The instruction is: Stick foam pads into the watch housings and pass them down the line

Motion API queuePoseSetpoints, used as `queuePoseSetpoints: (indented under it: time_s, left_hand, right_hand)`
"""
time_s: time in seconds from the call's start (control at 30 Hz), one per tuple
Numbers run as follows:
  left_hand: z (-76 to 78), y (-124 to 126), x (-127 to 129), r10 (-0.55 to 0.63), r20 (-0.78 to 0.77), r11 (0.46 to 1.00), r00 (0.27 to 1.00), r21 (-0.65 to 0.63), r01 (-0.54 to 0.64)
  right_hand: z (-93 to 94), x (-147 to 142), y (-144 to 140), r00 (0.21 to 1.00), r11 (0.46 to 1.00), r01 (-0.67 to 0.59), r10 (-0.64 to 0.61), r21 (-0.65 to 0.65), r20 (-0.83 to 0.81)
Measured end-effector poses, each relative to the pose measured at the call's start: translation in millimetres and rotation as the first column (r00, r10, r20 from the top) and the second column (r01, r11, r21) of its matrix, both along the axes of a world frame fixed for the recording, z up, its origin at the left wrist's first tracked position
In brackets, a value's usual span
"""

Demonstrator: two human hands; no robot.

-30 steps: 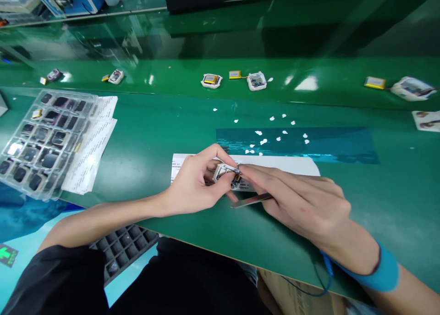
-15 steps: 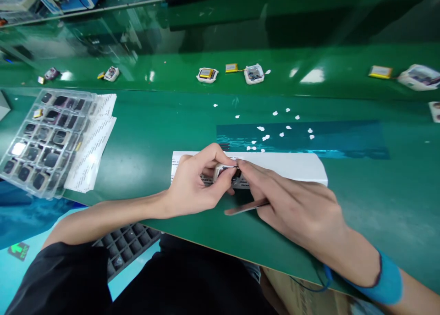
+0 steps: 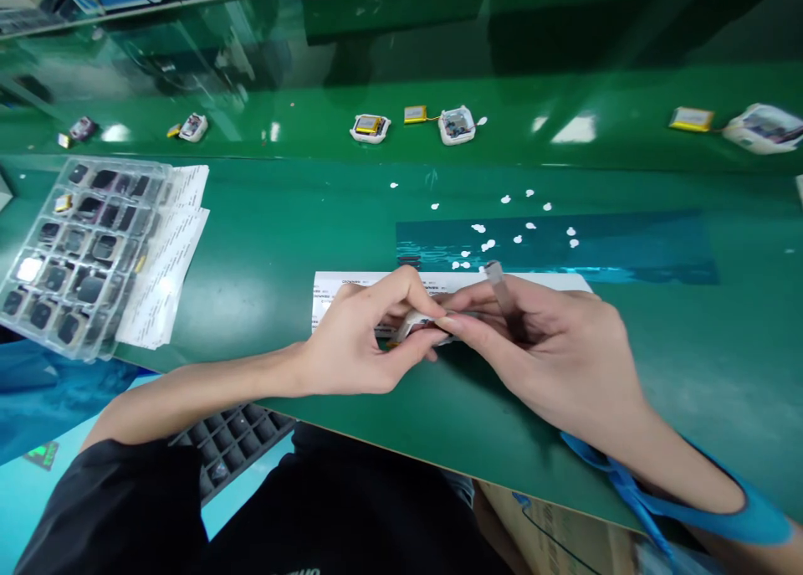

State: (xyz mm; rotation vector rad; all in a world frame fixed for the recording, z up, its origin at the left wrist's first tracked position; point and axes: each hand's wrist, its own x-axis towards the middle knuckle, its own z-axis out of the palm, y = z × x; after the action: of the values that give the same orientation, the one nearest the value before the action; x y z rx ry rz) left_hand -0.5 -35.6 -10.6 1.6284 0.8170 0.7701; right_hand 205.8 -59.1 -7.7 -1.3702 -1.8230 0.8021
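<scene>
Small white casing [image 3: 421, 326] pinched between left hand [image 3: 357, 345] thumb and fingers, right hand [image 3: 552, 361] fingertips touching its far edge, above the paper sheet [image 3: 351, 286]. Metal tweezers [image 3: 502, 295], previously pointing toward the body, now point away, gripped in the right hand

Bright, even overhead light falls on the glossy green worktop [image 3: 263, 248], throwing white glare patches toward 12 o'clock and on the clear tray [image 3: 75, 257] at 9 o'clock. Shadows are soft and short. Edges bow with wide-angle distortion; the corners blur slightly.
</scene>
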Motion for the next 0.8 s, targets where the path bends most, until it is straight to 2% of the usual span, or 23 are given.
queuePoseSetpoints:
  time_s: [0.1, 0.17, 0.23, 0.37, 0.47, 0.53, 0.6, 0.63, 0.7, 0.8]
  left_hand:
    - [4.6, 5, -2, -0.061, -0.01, 0.997, 0.998, 0.049, 0.061]
    - [7.8, 9, -3, -0.052, -0.003, 0.994, 0.999, 0.097, 0.052]
    - [10.4, 12, -4, -0.015, -0.025, 0.977, 1.0, 0.211, 0.02]
    - [12.2, 18, -10, 0.063, -0.134, 0.859, 0.989, 0.512, 0.014]
    - [8.7, 22, -13, 0.053, -0.138, 0.779, 0.989, 0.626, 0.046]
    - [4.3, 23, -14, 0.031, -0.193, 0.735, 0.981, 0.669, 0.108]
    - [-0.9, 22, -14, 0.01, -0.308, 0.713, 0.951, 0.669, 0.21]
    - [-3.5, 21, -13, -0.001, -0.363, 0.708, 0.932, 0.658, 0.257]
    - [-7.8, 20, -13, -0.018, -0.437, 0.714, 0.899, 0.624, 0.318]
    - [-11.4, 20, -12, -0.029, -0.452, 0.749, 0.891, 0.581, 0.319]
  right_hand:
    - [-0.9, 0, 1, 0.999, 0.997, 0.033, -0.036, 0.075, 0.041]
    - [-0.9, 2, 4, 0.995, 0.985, 0.05, -0.063, 0.166, 0.074]
    - [-0.5, 5, 7, 0.993, 0.971, 0.054, -0.077, 0.234, 0.09]
    - [0.2, 17, 16, 0.994, 0.954, 0.105, -0.097, 0.282, -0.041]
    - [1.6, 26, 24, 0.987, 0.936, 0.163, -0.149, 0.313, -0.069]
    - [3.0, 30, 29, 0.988, 0.966, 0.151, -0.152, 0.21, -0.011]
    - [3.4, 33, 34, 0.998, 0.998, 0.063, -0.064, 0.014, 0.011]
    - [2.8, 34, 37, 1.0, 0.997, 0.009, -0.01, -0.072, -0.01]
    - [0.1, 35, 40, 0.995, 0.98, -0.078, 0.064, -0.181, -0.08]
    - [-4.8, 37, 44, 0.985, 0.962, -0.134, 0.103, -0.238, -0.139]
